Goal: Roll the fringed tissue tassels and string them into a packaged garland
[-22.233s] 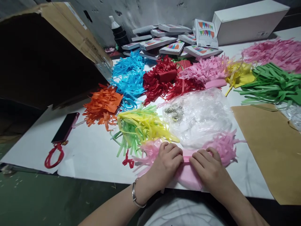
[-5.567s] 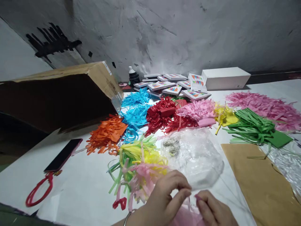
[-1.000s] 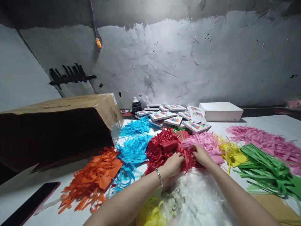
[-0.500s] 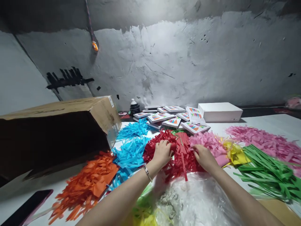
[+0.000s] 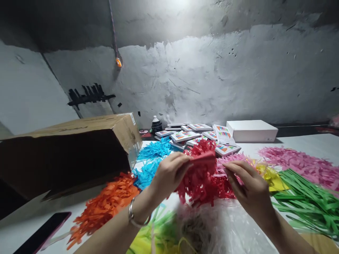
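My left hand (image 5: pixel 169 173), with a silver bangle at the wrist, pinches the edge of a red fringed paper tassel (image 5: pixel 202 169) and holds it up over the table. Its cut strips hang down, and more red paper lies behind and below. My right hand (image 5: pixel 247 181) is beside the tassel's right side, thumb and fingertips pressed together near pink fringed paper (image 5: pixel 222 164). What lies between those fingertips is too small to make out. Clear plastic (image 5: pixel 233 225) lies below both hands.
Blue (image 5: pixel 155 150), orange (image 5: pixel 108 201), pink (image 5: pixel 299 164) and green (image 5: pixel 309 197) paper strips spread around. Behind are printed packs (image 5: pixel 185 136) and a white box (image 5: pixel 251 131). An open cardboard box (image 5: pixel 127 135) and a phone (image 5: pixel 43 233) are at left.
My left hand has lifted the red tassel off the pile towards me. My right hand has moved nearer the camera and slightly right. The view has tilted up a little.
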A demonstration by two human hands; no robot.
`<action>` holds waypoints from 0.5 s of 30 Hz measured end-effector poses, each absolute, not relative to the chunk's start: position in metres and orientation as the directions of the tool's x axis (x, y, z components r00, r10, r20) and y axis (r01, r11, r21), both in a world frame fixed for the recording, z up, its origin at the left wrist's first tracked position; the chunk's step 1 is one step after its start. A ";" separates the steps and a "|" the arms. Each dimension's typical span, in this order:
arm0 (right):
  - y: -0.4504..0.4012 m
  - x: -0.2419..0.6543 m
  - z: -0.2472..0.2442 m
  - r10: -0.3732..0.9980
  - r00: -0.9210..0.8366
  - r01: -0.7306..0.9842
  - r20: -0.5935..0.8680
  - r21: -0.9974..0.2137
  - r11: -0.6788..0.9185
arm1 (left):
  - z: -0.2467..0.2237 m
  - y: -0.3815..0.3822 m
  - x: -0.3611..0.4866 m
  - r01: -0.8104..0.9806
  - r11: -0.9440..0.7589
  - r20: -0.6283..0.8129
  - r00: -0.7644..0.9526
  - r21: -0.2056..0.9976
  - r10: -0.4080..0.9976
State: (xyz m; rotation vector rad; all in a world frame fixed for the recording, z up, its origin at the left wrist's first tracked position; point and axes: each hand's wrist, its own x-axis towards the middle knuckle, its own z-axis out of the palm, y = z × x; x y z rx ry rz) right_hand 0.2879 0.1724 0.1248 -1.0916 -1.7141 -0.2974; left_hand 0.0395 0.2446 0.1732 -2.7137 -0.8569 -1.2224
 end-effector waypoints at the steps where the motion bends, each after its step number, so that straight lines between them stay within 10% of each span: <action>1: 0.158 0.280 0.140 0.419 -0.109 0.776 0.901 -0.187 0.603 | 0.175 0.226 0.039 0.415 -0.899 0.733 0.567 0.140 0.376; 6: 0.104 0.262 0.176 0.453 -0.410 0.675 0.791 -0.071 0.734 | 0.166 0.156 0.034 0.201 -0.894 0.703 0.558 0.401 0.440; 10: 0.084 0.275 0.152 0.618 -0.336 0.627 0.711 -0.320 0.710 | 0.152 0.130 0.033 0.074 -0.490 0.342 0.626 0.869 0.701; 15: 0.060 0.263 0.119 0.501 -0.162 0.781 0.850 -0.200 0.591 | 0.131 0.108 0.051 -0.010 -0.208 0.176 0.572 0.978 0.801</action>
